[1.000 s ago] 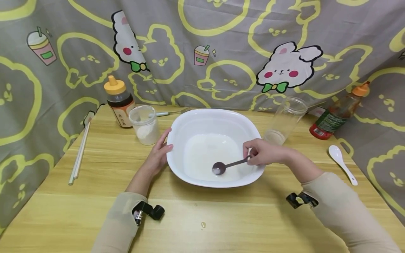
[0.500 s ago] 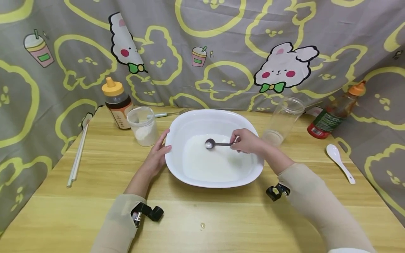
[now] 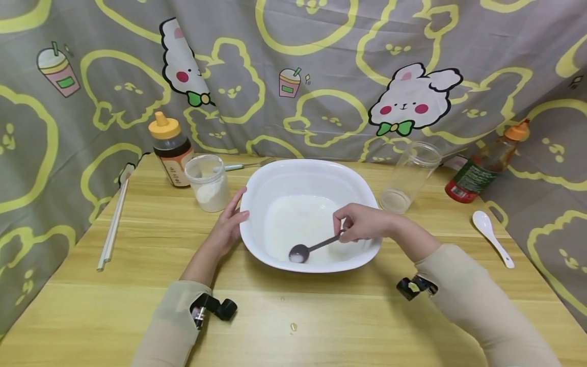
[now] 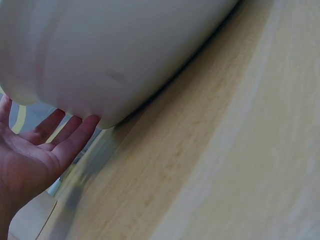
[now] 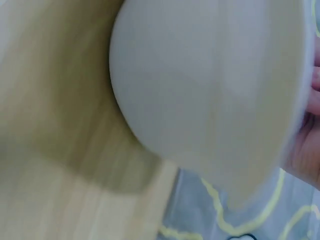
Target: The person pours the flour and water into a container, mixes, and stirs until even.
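Holding spoon (image 3: 306,251) in roomy bowl (image 3: 307,177), seemingly off rim (image 3: 312,268)

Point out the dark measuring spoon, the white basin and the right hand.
Dark measuring spoon (image 3: 299,253): head view, on its round bowl.
White basin (image 3: 302,179): head view, on its far inner wall.
Right hand (image 3: 364,222): head view, on the middle of the hand.

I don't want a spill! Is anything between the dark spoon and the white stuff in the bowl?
Nothing I can see. The right hand holds the dark spoon, its scoop over or in the white stuff.
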`<state>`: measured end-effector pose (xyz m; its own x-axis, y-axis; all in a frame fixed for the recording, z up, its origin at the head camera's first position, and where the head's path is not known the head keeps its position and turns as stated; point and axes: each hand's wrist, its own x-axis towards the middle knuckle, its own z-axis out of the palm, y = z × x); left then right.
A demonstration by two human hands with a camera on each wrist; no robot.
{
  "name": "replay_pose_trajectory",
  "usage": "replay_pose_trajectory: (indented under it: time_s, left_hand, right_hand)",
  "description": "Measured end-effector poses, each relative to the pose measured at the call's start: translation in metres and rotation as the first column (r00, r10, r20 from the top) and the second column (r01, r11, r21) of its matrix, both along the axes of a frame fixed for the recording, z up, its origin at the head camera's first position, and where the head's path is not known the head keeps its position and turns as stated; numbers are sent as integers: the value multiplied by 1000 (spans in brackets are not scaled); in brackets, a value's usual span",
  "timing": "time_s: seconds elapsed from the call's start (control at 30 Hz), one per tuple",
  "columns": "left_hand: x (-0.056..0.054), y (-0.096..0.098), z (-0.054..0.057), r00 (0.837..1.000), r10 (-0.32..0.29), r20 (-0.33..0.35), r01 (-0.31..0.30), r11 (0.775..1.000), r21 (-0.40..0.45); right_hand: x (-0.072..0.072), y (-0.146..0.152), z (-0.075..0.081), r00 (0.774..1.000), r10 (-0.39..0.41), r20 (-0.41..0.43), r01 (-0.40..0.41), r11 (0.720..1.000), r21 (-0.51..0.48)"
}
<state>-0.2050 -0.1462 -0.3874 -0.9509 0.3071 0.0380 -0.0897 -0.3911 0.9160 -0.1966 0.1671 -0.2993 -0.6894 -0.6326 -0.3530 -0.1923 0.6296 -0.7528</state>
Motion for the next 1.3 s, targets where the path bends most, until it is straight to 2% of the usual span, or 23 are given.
replay_pose_trajectory:
  time_s: [0.1,0.2,0.3,0.4,0.5,0.63,0.73,0.83,0.93,1.07,1.17,1.3]
  left_hand:
    - [0,0,-1,1000,-6,-7,6,1000,-7]
    - [-1,-1,-2,1000,-13,-11,13,1000,-14]
    - [-1,-1,-2,1000,-14,-9,13,1000,-12]
    - [-1,-1,-2,1000,-11,-7,11,1000,-15]
    - [-1,-1,-2,1000,-11,-6,11,1000,-16]
    - [-1,-1,-1,1000,-13,-6,13,1000,-15]
    - [-1,-1,-1,1000,-11,-2,11,1000,-16]
    - [-1,-1,0,1000,-4,-2,4,1000,-20]
    - [-1,-1,0,1000,0,-3,0,1000,-24]
    - [-2,-1,0,1000,-4,-1,4,1000,-17]
    - [-2,-1,-1,1000,-8,-1,8,1000,-8]
    - [-1,-1,-1,1000,-7,-2,7,1000,-15]
  right_hand:
    - [1,15,7,997,26,-70,-23,999,38]
    - [0,28,15,990,24,-137,-10,995,98]
    - [-4,38,24,976,11,-219,23,987,156]
    - [-9,46,28,955,-39,-293,92,981,171]
    - [-16,48,25,938,-119,-326,175,973,149]
    - [-26,43,13,913,-205,-353,265,956,130]
    - [-34,32,3,902,-232,-365,288,951,108]
    - [-39,16,-5,900,-245,-361,287,956,65]
    - [-42,-3,-13,907,-252,-337,272,962,12]
    - [-41,-24,-22,941,-248,-230,242,969,-54]
    - [-37,-33,-25,966,-217,-138,207,975,-81]
    - [-25,-35,-23,988,-149,-48,144,986,-84]
